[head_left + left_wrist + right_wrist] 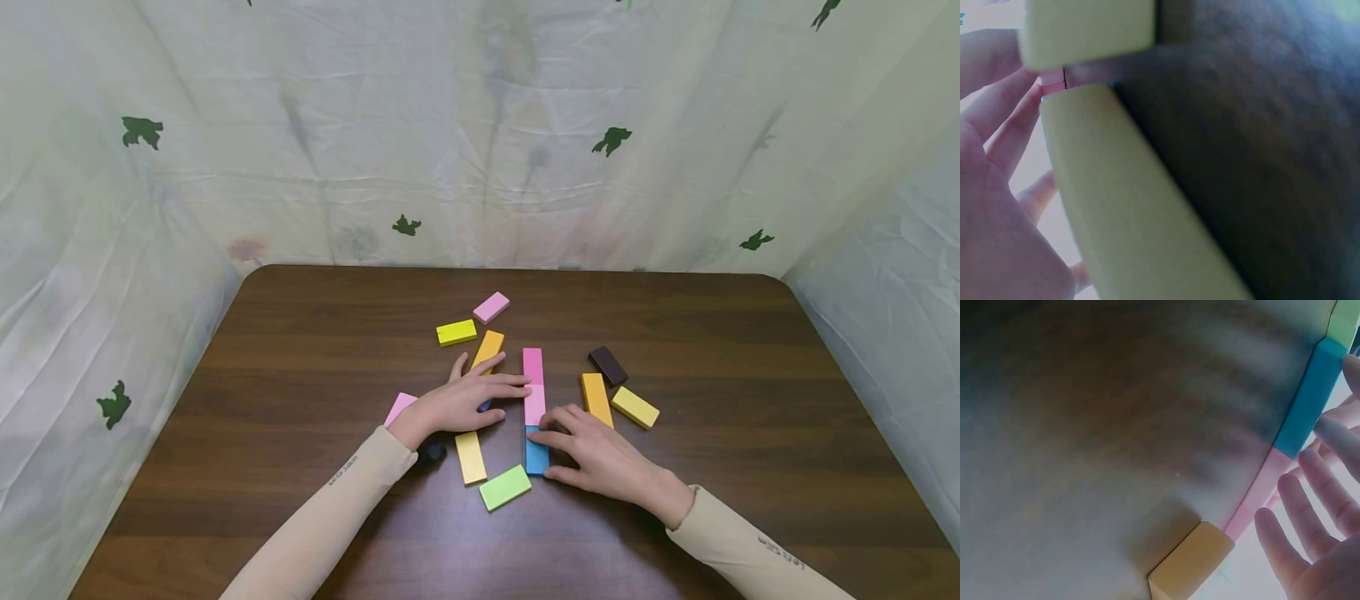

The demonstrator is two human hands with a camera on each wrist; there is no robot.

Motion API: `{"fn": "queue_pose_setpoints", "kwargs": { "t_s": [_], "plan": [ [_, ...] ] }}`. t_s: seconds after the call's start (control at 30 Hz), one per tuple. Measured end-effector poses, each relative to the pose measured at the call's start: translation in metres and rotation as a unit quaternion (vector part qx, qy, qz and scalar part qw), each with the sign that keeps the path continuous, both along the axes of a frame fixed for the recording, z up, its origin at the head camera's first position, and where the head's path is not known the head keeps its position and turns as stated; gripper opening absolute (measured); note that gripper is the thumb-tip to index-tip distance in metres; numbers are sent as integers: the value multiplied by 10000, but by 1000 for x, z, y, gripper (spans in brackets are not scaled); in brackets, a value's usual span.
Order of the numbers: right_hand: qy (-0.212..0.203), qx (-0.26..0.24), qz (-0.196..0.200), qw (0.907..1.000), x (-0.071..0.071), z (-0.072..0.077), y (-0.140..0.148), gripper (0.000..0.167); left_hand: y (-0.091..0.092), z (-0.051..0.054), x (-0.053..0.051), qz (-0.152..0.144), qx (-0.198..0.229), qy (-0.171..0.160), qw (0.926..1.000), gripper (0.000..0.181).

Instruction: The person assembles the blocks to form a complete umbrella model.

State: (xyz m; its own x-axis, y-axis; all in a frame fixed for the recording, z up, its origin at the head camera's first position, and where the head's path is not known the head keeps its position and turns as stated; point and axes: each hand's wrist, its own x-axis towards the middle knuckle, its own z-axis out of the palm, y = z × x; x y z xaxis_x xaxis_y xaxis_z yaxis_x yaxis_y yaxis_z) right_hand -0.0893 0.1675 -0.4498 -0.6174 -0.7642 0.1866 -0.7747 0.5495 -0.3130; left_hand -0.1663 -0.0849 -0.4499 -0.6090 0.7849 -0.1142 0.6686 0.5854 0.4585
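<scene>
Two pink blocks and a blue block lie end to end in a straight row on the table. My left hand reaches over several blocks with its fingers extended. Two of its fingertips touch the left side of the pink blocks. At the near end of the row, my right hand holds the blue block between thumb and index finger. Beneath the left hand, a dark blue block and an orange block are partly hidden. The right wrist view shows the blue block beside the right fingers.
Close to the row lie a green block and a pale yellow block. To the right are an orange block, a dark brown block and a yellow block. Farther back sit a bright yellow block and another pink block.
</scene>
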Motion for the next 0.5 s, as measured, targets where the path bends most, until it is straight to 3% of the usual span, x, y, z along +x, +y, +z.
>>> {"fn": "queue_pose_setpoints", "kwargs": {
  "t_s": [0.5],
  "plan": [
    [3, -3, 57, 10000, 0, 1, 0, 48, 0, 2, 1, 10, 76, -58, 10000, 49]
  ]
}}
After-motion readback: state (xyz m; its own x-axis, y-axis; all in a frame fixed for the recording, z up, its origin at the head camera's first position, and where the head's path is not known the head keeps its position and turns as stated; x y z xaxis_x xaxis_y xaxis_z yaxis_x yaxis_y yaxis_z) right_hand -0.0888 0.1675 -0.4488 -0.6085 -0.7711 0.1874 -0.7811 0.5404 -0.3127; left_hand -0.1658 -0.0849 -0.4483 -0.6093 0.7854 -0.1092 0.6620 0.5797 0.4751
